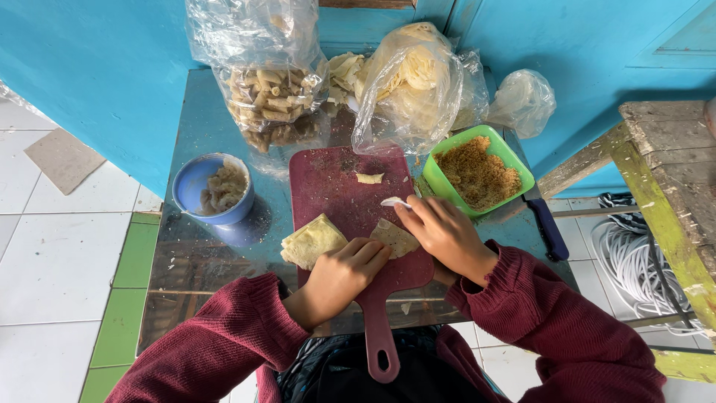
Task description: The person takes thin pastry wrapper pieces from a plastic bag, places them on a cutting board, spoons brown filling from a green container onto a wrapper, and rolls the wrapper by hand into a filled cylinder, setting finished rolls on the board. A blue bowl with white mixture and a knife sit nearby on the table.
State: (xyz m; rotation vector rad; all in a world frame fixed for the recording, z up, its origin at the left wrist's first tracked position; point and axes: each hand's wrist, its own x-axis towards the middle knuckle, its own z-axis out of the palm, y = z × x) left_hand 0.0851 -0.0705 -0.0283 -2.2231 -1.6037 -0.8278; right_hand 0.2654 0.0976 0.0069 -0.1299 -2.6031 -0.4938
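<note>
Blue walls enclose a metal desk (194, 261) where a person in maroon sleeves works thin pastry sheets on a dark red cutting board (335, 186) lying at the desk's centre. Two clear plastic bags stand at the far edge, one of rolled brown pieces (272, 104), the other of pale wrappers (410, 82); a green tub of brown crumbs (477, 173) sits right of the board, a blue bowl of pale paste (212, 188) left of it, a dark-handled knife (548, 224) beyond the tub. The left hand (343, 276) curls knuckles-down, pressing a small wrapper piece (395, 237) onto the board; the right hand (444, 235) lies over its far edge, fingers bent, a white scrap (394, 201) at the fingertips, though whether it is pinched cannot be told. A folded stack of wrappers (313, 240) overhangs the board just beside the left hand. Such thin sheet would likely tear under uneven pressure, and the overhanging stack might slip onto the littered desk.
</note>
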